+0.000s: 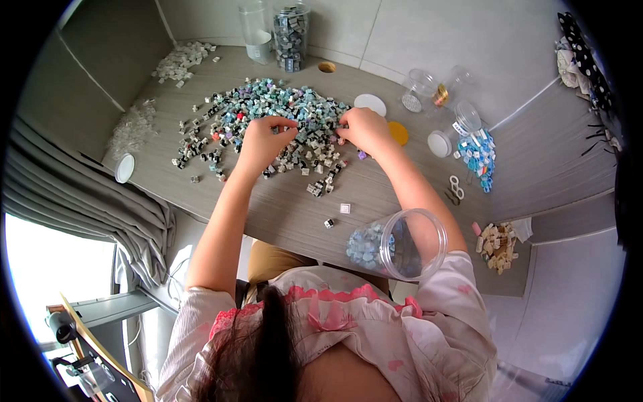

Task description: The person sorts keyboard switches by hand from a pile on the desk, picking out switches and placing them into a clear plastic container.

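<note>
Plastic jar (392, 246), clear, lower right of centre, holds pale blue pieces, its mouth towards frame right; tall jar (291, 40), top centre, holds dark and grey ones. Loose pile (268, 100), upper centre, has its long axis roughly left to right. Left hand (266, 139) and right hand (364, 127), both at the pile, are partly curled; fingertip closure and grip cannot be told

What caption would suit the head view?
Left hand and right hand at a heap of small mixed-colour pieces on a grey desk, clear jar near the right forearm.
</note>
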Available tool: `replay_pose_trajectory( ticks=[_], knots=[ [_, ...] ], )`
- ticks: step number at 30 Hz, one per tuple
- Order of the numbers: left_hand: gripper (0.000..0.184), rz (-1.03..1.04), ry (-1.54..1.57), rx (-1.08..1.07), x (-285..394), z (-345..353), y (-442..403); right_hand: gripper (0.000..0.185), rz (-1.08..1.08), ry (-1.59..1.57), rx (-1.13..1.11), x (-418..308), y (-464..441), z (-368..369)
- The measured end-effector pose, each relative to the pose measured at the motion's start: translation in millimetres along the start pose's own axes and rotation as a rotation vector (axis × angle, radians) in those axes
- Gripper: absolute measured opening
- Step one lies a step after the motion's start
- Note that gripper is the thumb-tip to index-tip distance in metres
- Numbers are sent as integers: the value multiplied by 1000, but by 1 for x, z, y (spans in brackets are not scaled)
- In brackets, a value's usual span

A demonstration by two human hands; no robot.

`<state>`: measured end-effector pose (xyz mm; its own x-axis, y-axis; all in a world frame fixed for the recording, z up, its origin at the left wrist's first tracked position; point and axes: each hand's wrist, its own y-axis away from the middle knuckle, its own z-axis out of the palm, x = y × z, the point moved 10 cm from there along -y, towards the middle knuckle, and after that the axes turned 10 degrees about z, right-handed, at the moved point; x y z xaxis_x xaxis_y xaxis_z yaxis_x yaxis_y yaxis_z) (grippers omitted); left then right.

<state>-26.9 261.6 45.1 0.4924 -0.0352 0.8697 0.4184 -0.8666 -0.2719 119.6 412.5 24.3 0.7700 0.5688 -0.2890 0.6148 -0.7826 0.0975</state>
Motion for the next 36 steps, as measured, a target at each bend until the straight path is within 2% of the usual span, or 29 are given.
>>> replay_pose_trajectory(
  ticks=[3, 6, 9, 13, 17, 19, 20, 22, 23, 24, 26, 28, 29, 31, 32, 33, 35, 36],
  knots=[
    [26, 128, -299, -175, 1, 13, -9, 19, -55, -373, 134, 6, 0, -11],
    [28, 150, -390, -261, 0, 27, -11, 19, 287, -1231, -302, 32, -9, 18],
    [28, 139, -409, -280, -3, 36, -14, 18, 144, -1805, -723, 9, 3, 21],
    [28, 122, -386, -267, -5, 40, -18, 26, 65, -1795, -780, 1, 7, 17],
    [27, 141, -335, -235, -4, 38, -19, 20, 110, -1481, -526, 2, 8, 6],
    [26, 99, -153, -103, -22, 28, -22, 23, 62, -1378, -478, -4, 7, 1],
    [25, 77, -62, -38, -34, 21, -24, 24, -26, -1230, -384, -5, 1, -2],
    [24, -313, 547, -34, -68, 23, -19, 26, -192, -929, -202, -16, -5, -6],
    [23, -510, 851, -29, -77, 32, -11, 26, -154, -827, -197, -15, -8, 2],
    [20, -519, 1041, -28, -64, 34, -7, 26, -117, -724, -191, -21, -5, 2],
    [20, -578, 1195, -6, -53, 34, -2, 29, -19, -505, -203, -35, 3, -3],
    [17, -621, 1303, 26, -52, 34, 0, 32, -122, -240, -58, -53, 4, -11],
    [18, -586, 1254, 30, -55, 30, -3, 34, -172, -107, 15, -60, 5, -15],
    [19, -516, 1154, 36, -57, 22, -9, 34, -201, -93, 60, -61, 0, -8],
    [21, -473, 928, 103, -63, 11, -9, 33, -222, -96, 87, -61, -1, -6],
    [22, -400, 674, 53, -59, 6, -11, 33, -242, -99, 113, -62, -1, -7],
    [23, -250, 168, -49, -48, 0, -13, 31, -122, -334, 57, -47, -7, -5],
    [23, -40, -35, -96, -29, -1, -16, 31, -60, -451, 29, -40, -8, -4]
  ],
)
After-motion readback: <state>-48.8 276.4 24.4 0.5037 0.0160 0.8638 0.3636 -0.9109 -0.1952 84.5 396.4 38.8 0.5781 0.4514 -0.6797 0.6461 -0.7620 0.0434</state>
